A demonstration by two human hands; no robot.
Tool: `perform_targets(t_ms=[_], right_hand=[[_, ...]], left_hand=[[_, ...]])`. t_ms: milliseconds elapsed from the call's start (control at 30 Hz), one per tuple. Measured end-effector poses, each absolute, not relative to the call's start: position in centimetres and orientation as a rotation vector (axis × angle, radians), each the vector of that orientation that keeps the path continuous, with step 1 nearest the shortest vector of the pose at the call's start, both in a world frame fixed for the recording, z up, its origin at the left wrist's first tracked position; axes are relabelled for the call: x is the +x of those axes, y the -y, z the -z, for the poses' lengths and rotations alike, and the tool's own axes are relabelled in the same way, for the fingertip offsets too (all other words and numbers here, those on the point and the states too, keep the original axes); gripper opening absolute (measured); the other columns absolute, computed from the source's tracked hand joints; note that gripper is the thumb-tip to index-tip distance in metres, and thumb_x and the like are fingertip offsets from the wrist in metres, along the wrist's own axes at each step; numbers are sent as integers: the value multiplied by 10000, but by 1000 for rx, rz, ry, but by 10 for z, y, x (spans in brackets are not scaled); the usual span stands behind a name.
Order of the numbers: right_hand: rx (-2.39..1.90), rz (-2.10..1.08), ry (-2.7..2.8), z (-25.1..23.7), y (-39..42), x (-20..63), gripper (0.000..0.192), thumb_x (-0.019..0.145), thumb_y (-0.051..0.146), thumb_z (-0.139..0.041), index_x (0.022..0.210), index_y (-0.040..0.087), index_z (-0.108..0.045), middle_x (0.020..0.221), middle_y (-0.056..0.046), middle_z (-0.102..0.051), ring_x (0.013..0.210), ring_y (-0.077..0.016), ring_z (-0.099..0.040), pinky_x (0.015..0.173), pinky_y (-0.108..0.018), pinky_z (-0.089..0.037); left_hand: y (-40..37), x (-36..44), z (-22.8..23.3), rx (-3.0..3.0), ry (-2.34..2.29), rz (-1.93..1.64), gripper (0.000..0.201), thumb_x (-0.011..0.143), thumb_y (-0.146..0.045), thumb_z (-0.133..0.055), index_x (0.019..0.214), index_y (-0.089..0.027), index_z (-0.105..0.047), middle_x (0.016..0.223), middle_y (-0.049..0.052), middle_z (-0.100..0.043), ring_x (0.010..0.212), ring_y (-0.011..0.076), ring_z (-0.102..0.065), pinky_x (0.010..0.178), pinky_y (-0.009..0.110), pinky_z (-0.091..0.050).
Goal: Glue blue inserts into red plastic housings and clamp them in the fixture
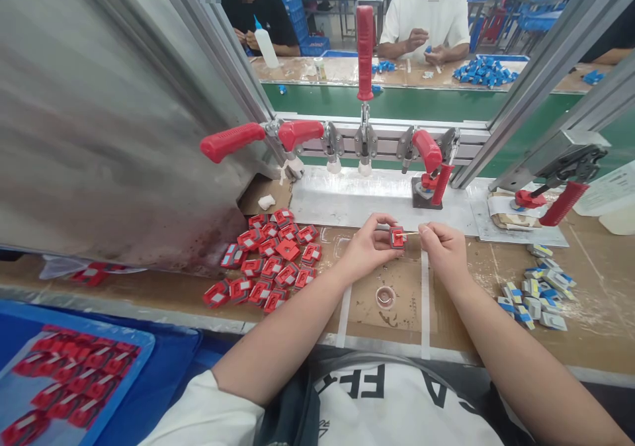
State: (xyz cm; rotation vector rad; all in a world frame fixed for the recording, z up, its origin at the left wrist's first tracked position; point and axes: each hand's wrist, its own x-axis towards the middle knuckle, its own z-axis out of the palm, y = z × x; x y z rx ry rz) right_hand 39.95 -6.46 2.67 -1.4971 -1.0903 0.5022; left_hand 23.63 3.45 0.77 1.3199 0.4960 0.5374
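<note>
Left hand [366, 247] pinched shut on a small red part [397, 237], held just above the worktop [595, 287] near its middle. Right hand [443, 247] closed, grip clamped on a thin stick [411, 234] whose tip touches the red part. Left of the hands, a heap of red parts [270, 261] lying on the worktop. To the right, a cluster of blue-and-white parts [536, 294]. Behind, a row of red-handled toggle clamps [364, 52] fixed along a rail. Lower left, a blue tray [143, 353] holding more red parts. Across the way, two other people at another table.
</note>
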Motion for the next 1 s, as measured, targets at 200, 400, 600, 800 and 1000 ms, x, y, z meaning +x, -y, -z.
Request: perform_targets(t_ms=[200, 400, 600, 800, 1000], right_hand=[[-1528, -472, 1113, -28, 64, 400, 460, 941, 372, -557, 563, 209, -354, 568, 38, -311, 564, -112, -304, 548, -280, -263], [-1541, -464, 1141, -28, 63, 400, 454, 931, 360, -552, 561, 211, -334, 568, 41, -291, 557, -110, -296, 543, -281, -257], [-1544, -447, 1165, -29, 64, 398, 445, 911, 341, -549, 562, 216, -303, 568, 42, -264, 546, -106, -278, 531, -278, -240], [-1535, -433, 1189, -32, 64, 396, 441, 892, 320, -547, 562, 222, -271, 559, 47, -236, 527, -98, -250, 514, -276, -206], [-1529, -455, 1216, -33, 64, 396, 427, 876, 308, -542, 548, 220, -283, 550, 46, -250, 522, -92, -255, 505, -270, -213]], left_hand=[[-34, 235, -7, 1357, -492, -523, 573, 762, -196, -854, 1202, -246, -490, 1048, 45, -720, 986, 197, -740, 889, 357, -602], [-34, 235, -7, 1353, -501, -518, 571, 763, -200, -856, 1198, -245, -488, 1032, 48, -733, 974, 205, -745, 893, 380, -605], [-34, 235, -5, 1345, -523, -522, 589, 753, -207, -866, 1204, -254, -490, 1050, 47, -735, 935, 201, -753, 870, 373, -609], [-35, 235, -7, 1340, -517, -518, 575, 758, -219, -864, 1194, -247, -490, 1026, 44, -737, 914, 192, -753, 848, 344, -603], [-34, 236, -7, 1343, -514, -538, 553, 763, -203, -852, 1184, -248, -496, 1024, 38, -727, 900, 185, -751, 833, 334, -606]])
